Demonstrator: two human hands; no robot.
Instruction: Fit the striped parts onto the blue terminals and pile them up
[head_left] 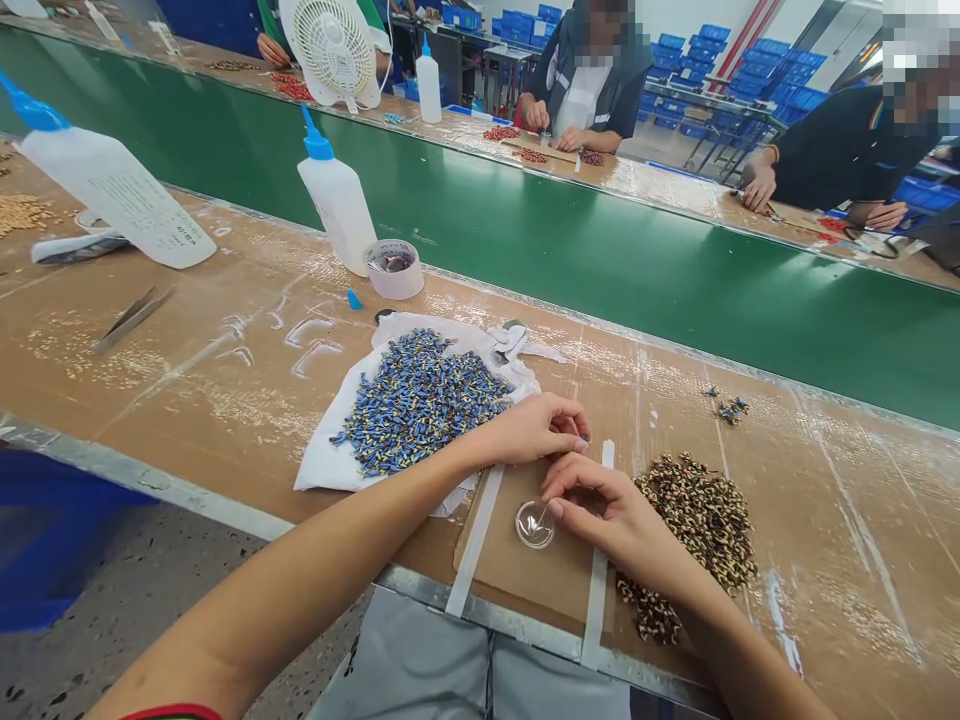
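My left hand (536, 428) rests at the edge of a white sheet (322, 462) that carries a heap of small blue parts (420, 400); its fingers are pinched together on something too small to name. My right hand (592, 505) lies on a brown cardboard pad (525, 580) taped to the bench, fingers pinched just above a small clear round dish (534, 524). What those fingers hold is too small to see. A heap of dark speckled parts (697, 525) lies just right of my right hand.
Two squeeze bottles with blue caps (337, 200) (112, 185), a tape roll (395, 268) and tweezers (131, 317) sit on the bench to the left. A green conveyor belt (570, 250) runs behind. Other people work across it, near a white fan (334, 50).
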